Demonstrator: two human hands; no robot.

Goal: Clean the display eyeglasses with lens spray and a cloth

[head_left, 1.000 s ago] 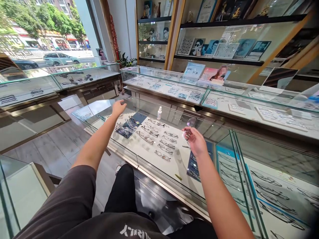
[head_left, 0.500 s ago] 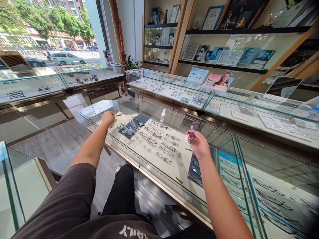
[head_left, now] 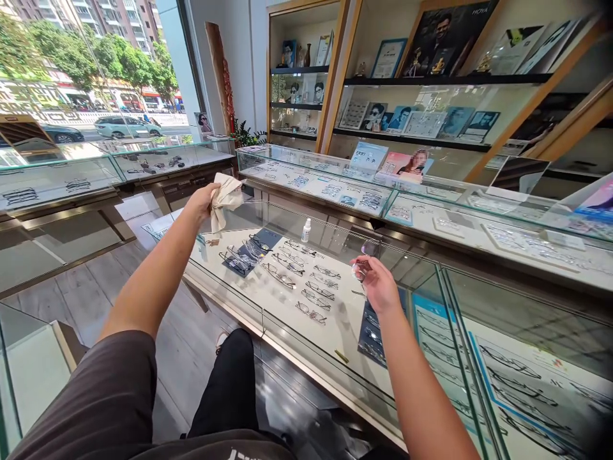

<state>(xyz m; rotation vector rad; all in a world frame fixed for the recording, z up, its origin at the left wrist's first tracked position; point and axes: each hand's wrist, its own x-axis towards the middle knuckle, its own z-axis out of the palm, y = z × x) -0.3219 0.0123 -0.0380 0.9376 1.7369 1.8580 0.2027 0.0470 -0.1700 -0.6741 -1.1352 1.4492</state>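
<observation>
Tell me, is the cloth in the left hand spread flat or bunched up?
Bunched up: the left hand grips the cloth in the air above the glass counter, with one end dangling loose.

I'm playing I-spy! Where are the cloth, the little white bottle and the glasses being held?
cloth (head_left: 224, 199), head view, on its bunched middle.
little white bottle (head_left: 306, 231), head view, on its body.
glasses (head_left: 359, 271), head view, on the lens nearest the fingers.
</observation>
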